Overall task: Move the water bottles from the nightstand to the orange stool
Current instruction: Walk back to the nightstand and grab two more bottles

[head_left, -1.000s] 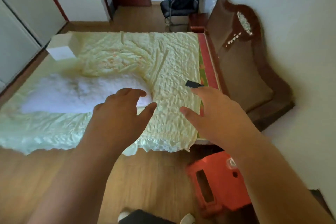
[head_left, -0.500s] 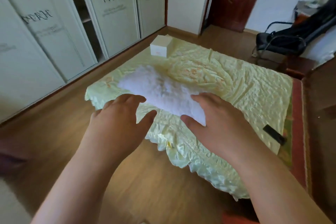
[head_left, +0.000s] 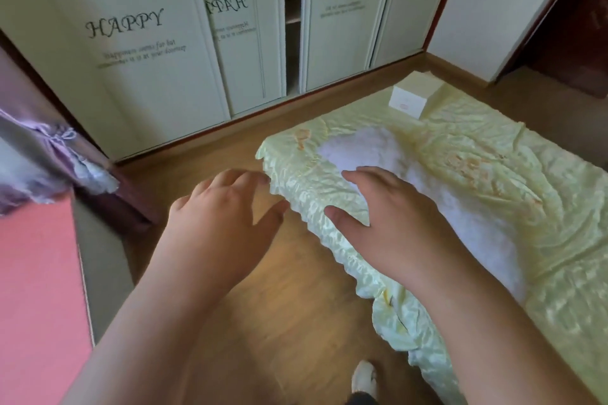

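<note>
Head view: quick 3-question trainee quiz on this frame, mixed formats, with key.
1. True or false: the left hand holds a bottle.
2. What sits on the far corner of the bed? A) white box B) black remote C) orange stool
3. Fill in: the word printed on the wardrobe doors is ____.

Key:
1. False; both it and the right hand are empty with fingers spread.
2. A, the white box.
3. HAPPY.

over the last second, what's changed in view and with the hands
The view swung left: the orange stool and headboard are gone, and the wardrobe doors and a curtain now show. The white box stays on the bed. Left hand and right hand stay open, holding nothing.
</note>
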### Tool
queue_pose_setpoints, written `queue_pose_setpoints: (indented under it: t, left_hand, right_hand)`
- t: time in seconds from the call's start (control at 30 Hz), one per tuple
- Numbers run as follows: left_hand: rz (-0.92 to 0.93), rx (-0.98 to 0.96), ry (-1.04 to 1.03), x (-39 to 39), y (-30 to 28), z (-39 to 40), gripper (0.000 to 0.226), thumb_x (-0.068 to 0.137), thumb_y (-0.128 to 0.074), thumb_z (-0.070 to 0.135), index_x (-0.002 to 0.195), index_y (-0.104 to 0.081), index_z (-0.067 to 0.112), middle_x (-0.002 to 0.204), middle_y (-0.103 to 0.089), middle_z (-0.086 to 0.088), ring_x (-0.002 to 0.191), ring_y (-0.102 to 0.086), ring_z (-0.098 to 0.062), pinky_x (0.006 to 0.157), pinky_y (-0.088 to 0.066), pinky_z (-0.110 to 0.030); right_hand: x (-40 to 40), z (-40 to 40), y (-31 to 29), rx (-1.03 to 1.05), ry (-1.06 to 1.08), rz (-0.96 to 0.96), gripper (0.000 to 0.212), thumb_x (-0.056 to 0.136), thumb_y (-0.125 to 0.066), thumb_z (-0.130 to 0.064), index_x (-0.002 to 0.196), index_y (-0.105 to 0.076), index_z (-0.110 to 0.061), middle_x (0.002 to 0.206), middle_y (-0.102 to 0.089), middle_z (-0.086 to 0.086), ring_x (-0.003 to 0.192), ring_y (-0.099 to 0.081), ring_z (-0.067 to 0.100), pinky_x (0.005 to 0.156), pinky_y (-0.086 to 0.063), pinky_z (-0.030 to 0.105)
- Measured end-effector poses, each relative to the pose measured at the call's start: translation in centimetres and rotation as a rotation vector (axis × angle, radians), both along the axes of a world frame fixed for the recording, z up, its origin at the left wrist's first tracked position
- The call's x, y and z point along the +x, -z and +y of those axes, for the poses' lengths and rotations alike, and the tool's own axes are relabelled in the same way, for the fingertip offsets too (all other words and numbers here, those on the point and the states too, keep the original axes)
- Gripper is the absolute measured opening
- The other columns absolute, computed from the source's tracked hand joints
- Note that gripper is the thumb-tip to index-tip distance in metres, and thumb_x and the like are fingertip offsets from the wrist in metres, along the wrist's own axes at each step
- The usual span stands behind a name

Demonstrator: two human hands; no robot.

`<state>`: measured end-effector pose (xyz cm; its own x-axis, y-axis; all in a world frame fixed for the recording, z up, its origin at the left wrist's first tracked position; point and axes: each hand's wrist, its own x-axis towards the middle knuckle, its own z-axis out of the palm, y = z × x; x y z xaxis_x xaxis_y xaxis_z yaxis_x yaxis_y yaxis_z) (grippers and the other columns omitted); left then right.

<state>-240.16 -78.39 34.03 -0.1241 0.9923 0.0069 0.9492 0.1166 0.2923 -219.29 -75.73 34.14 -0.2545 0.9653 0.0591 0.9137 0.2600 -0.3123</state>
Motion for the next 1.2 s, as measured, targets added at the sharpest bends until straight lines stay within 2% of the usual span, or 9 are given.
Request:
queue_pose_setpoints:
  t: [0.13,0.23,0.4,0.47,0.6,0.97,1.2]
  left_hand:
    - [0.013,-0.025,-0.096,-2.4,0.4,2.4,0.054,0.088,-0.036,0.071,0.135,-0.042,0.046,0.144,-0.042,0.02,0.133,-0.042,-0.015,0.107,-0.034,-0.042]
    - [0.03,-0.007,-0.161,-3.5,0.0,5.1,0.054,0.089,-0.036,0.07,0.136,-0.043,0.045,0.144,-0.042,0.018,0.132,-0.042,-0.015,0.106,-0.035,-0.042]
    - [0.033,0.017,-0.242,-4.3,-1.3,10.8,0.058,0.087,-0.034,0.071,0.137,-0.044,0.043,0.133,-0.049,0.016,0.121,-0.049,-0.014,0.1,-0.046,-0.046]
    - [0.055,0.025,-0.269,-4.6,-1.8,13.3,0.057,0.088,-0.035,0.071,0.137,-0.044,0.043,0.132,-0.05,0.017,0.122,-0.049,-0.014,0.103,-0.044,-0.045]
    - [0.069,0.045,-0.367,-5.1,-2.2,18.0,0.056,0.09,-0.035,0.07,0.139,-0.043,0.043,0.145,-0.042,0.018,0.134,-0.041,-0.015,0.108,-0.036,-0.042]
    - [0.025,0.033,-0.515,-9.6,0.1,24.9,0.049,0.092,-0.04,0.064,0.136,-0.045,0.044,0.142,-0.044,0.019,0.129,-0.045,-0.014,0.105,-0.04,-0.039]
    - [-0.013,0.023,-0.475,-17.9,2.3,30.0,0.026,0.091,-0.047,0.048,0.115,-0.054,0.042,0.137,-0.046,0.021,0.126,-0.046,-0.013,0.103,-0.042,-0.039]
  right_hand:
    - [-2.8,4.9,0.6,-0.028,-0.091,0.017,0.059,0.095,-0.047,-0.062,0.146,-0.041,-0.034,0.152,-0.037,-0.018,0.13,-0.047,0.011,0.093,-0.036,0.025]
    - [-4.4,9.1,1.0,-0.033,-0.16,0.038,0.059,0.095,-0.047,-0.061,0.147,-0.041,-0.034,0.153,-0.035,-0.019,0.132,-0.044,0.01,0.089,-0.032,0.022]
    - [-6.3,17.5,0.6,-0.043,-0.263,0.083,0.06,0.095,-0.049,-0.06,0.148,-0.041,-0.033,0.155,-0.033,-0.018,0.135,-0.041,0.009,0.093,-0.032,0.022]
    - [-7.0,21.1,0.2,-0.023,-0.291,0.103,0.06,0.094,-0.049,-0.061,0.147,-0.041,-0.033,0.155,-0.035,-0.018,0.135,-0.042,0.009,0.096,-0.035,0.025]
    - [-8.5,27.1,-0.6,-0.007,-0.368,0.109,0.06,0.094,-0.049,-0.062,0.147,-0.042,-0.034,0.154,-0.036,-0.018,0.137,-0.04,0.01,0.101,-0.037,0.03]
    - [-14.7,36.7,0.8,-0.09,-0.52,0.089,0.059,0.094,-0.052,-0.06,0.146,-0.043,-0.034,0.15,-0.037,-0.021,0.131,-0.045,0.011,0.099,-0.042,0.032]
    - [-22.5,41.5,1.3,-0.118,-0.5,0.054,0.059,0.094,-0.052,-0.059,0.146,-0.042,-0.034,0.152,-0.037,-0.018,0.135,-0.042,0.012,0.104,-0.04,0.033]
